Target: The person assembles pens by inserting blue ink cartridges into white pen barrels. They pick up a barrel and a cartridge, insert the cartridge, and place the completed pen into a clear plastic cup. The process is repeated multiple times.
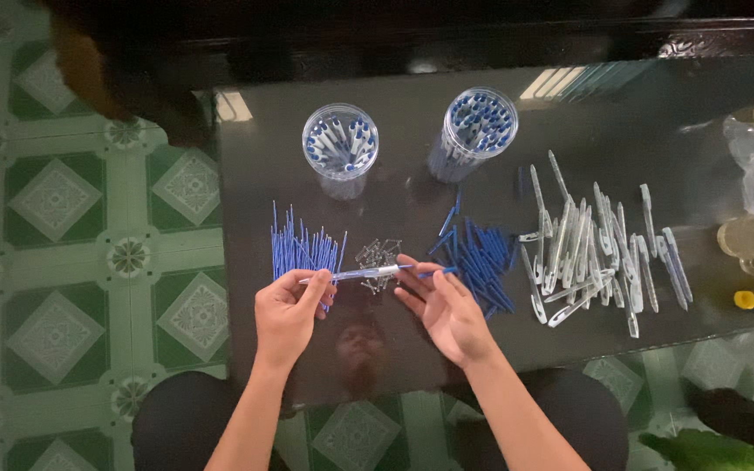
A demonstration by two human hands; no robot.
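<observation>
Between left hand (285, 310) and right hand (442, 310) spans the pen (368, 274).

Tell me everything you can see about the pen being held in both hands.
The pen is slim, with a blue part and a clear or whitish part. It lies nearly level above the dark glossy table. The left hand pinches its left end, the right hand touches its right end with the fingers.
</observation>
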